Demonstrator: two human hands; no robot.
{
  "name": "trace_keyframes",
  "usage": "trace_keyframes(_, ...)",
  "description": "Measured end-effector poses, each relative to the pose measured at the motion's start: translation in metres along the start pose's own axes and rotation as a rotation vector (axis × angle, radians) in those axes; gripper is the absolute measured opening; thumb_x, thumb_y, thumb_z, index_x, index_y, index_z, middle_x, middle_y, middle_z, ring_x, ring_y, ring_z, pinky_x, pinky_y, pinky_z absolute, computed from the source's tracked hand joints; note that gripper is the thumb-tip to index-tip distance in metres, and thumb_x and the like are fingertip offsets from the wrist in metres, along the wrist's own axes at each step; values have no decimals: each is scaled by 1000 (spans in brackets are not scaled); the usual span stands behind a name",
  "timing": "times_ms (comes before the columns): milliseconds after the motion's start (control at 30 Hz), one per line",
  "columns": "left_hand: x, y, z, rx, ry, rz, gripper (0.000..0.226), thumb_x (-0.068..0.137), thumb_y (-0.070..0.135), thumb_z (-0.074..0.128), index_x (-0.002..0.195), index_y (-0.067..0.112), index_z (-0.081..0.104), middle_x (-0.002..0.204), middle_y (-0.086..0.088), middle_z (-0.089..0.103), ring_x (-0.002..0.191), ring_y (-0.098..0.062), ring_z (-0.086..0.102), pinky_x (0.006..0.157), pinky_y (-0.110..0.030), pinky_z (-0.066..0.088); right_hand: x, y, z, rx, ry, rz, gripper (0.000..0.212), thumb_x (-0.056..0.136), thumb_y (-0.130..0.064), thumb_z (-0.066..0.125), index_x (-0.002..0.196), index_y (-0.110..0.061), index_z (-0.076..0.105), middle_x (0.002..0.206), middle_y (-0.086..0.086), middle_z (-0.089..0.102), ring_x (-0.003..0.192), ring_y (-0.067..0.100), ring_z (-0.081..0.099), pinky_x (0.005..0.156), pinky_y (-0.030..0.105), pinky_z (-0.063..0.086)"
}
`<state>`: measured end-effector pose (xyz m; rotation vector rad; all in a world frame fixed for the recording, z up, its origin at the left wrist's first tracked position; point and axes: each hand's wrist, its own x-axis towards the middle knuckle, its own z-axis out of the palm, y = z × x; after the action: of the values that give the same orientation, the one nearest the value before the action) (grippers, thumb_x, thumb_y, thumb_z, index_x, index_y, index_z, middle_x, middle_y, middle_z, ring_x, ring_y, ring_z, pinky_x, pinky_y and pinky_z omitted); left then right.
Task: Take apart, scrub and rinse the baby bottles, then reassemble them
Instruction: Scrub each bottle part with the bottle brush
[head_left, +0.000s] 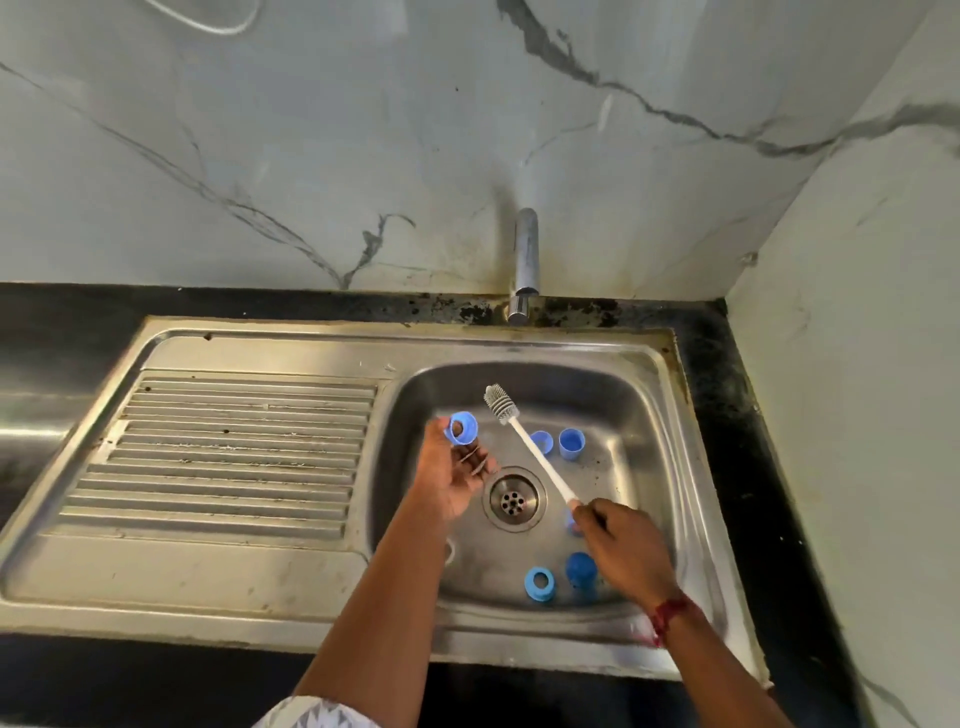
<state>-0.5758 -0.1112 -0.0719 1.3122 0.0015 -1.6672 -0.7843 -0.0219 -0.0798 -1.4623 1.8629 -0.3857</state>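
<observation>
Over steel sink (519, 345), left hand (452, 478) pinches blue ring (462, 428); right hand (623, 545) grips brush (524, 441).

A light blue screw ring (461, 428) is pinched in the left hand (452, 478), its hole turned towards the camera. The bottle brush (530, 449), with white handle and grey bristles, slants up from the right hand (621, 545). In the basin (649, 415) a tilted cap (541, 442) and an upright cap (572, 443) stand side by side on the far side, while a second ring (539, 584) and a darker blue piece (580, 569) sit just beside each other on the near side
</observation>
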Motion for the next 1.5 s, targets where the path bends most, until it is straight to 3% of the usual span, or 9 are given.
trace_keyframes(100, -2, 21, -8, -45, -15, 10, 29, 92, 39, 54, 86, 11, 57, 70, -7, 50, 60, -19, 51, 64, -34, 47, -9, -4, -2, -126, 63, -110, 46, 96, -56, 44, 77, -17, 59, 68, 1, 66, 62, 13, 61, 61, 33, 52)
trace_keyframes(233, -9, 38, -14, -26, -67, 21, 37, 94, 44, 52, 88, 9, 61, 61, -7, 57, 55, -17, 54, 64, -34, 49, -18, -20, -5, -398, 118, -269, 34, 98, -51, 47, 80, -23, 52, 65, -7, 51, 59, 8, 46, 50, 16, 28)
trace_keyframes(433, -20, 50, -21, 45, -85, 89, 31, 97, 37, 46, 89, 11, 59, 56, -4, 58, 49, -13, 51, 68, -35, 47, -20, -28, -2, -540, 228, -373, 32, 91, -56, 48, 105, -31, 61, 86, -9, 61, 65, 9, 60, 58, 27, 54)
trace_keyframes(800, -23, 62, -40, 192, -43, 158, 30, 99, 40, 52, 100, 14, 66, 80, -12, 65, 57, -12, 55, 66, -31, 54, -30, -48, -1, -644, 473, -518, 33, 69, -27, 86, 95, -17, 70, 75, 0, 59, 61, 15, 57, 45, 28, 52)
trace_keyframes(1000, -21, 69, -50, 343, -56, 159, 29, 101, 39, 48, 99, 13, 63, 81, -11, 64, 61, -15, 54, 73, -35, 53, -29, -53, 12, -685, 580, -541, 24, 80, -21, 73, 101, -10, 69, 79, 7, 59, 61, 21, 56, 49, 37, 54)
trace_keyframes(1133, -20, 77, -49, 223, -86, 114, 26, 101, 33, 46, 98, 9, 57, 90, -17, 58, 76, -25, 57, 79, -44, 52, -28, -56, 22, -686, 603, -601, 21, 90, -27, 57, 98, -11, 69, 73, 4, 55, 57, 18, 52, 43, 32, 50)
trace_keyframes(1300, -9, 81, -48, 102, -73, 180, 27, 100, 31, 51, 106, 4, 53, 96, -18, 52, 76, -25, 57, 64, -38, 57, -11, -56, 29, -623, 576, -644, 40, 89, -46, 48, 84, -15, 72, 60, -1, 56, 47, 17, 53, 37, 28, 45)
trace_keyframes(1400, -3, 77, -49, 7, -144, 276, 36, 99, 37, 56, 112, 3, 57, 102, -20, 63, 81, -24, 67, 76, -39, 60, 2, -65, 25, -611, 522, -652, 34, 84, -52, 56, 75, -21, 69, 54, -4, 57, 40, 16, 53, 36, 26, 42)
trace_keyframes(1500, 3, 79, -53, -35, -211, 307, 55, 92, 41, 61, 125, -3, 54, 121, -25, 63, 99, -30, 68, 84, -41, 60, 13, -70, 19, -570, 456, -671, 24, 75, -37, 80, 84, -19, 68, 52, -3, 59, 39, 14, 54, 36, 26, 40)
